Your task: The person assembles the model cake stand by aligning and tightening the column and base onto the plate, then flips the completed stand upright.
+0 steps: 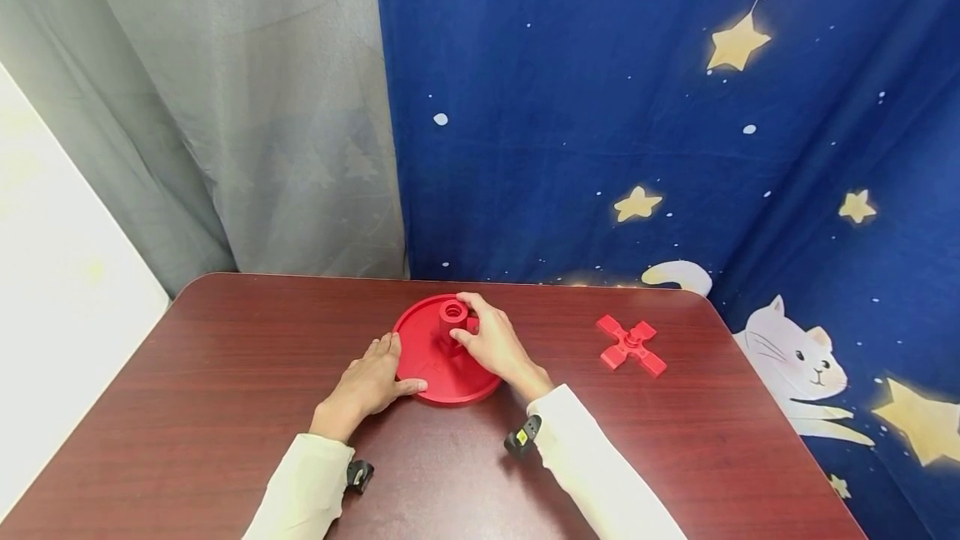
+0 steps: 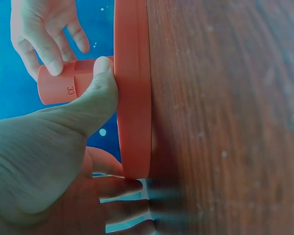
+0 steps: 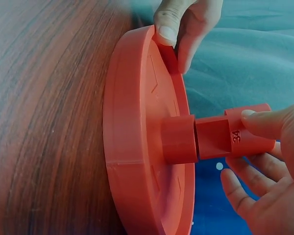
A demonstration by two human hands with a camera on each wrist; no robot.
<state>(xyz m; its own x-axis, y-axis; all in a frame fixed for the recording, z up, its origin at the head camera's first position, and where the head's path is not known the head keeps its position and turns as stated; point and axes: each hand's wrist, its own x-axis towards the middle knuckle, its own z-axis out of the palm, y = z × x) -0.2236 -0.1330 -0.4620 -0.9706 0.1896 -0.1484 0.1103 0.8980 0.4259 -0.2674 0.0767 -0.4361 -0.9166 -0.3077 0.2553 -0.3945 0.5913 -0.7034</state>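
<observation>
A round red base [image 1: 442, 387] with a raised rim lies flat on the table. My left hand [image 1: 367, 382] grips its near-left edge, thumb over the rim and fingers outside. A short socket [image 3: 180, 139] stands up from the base's middle. Above it is a hollow red cylinder [image 1: 453, 315], upright, with a notched side and the number 34 [image 3: 236, 136] in the right wrist view. My right hand [image 1: 497, 347] holds this cylinder near its top, between thumb and fingers. A thin dark line shows between cylinder and socket; how deep the cylinder sits is hidden.
A red cross-shaped piece [image 1: 632, 346] with a round hub lies on the brown table [image 1: 247, 373], to the right of my right hand. Behind the far edge hang a grey curtain [image 1: 292, 148] and a blue starry curtain [image 1: 540, 148].
</observation>
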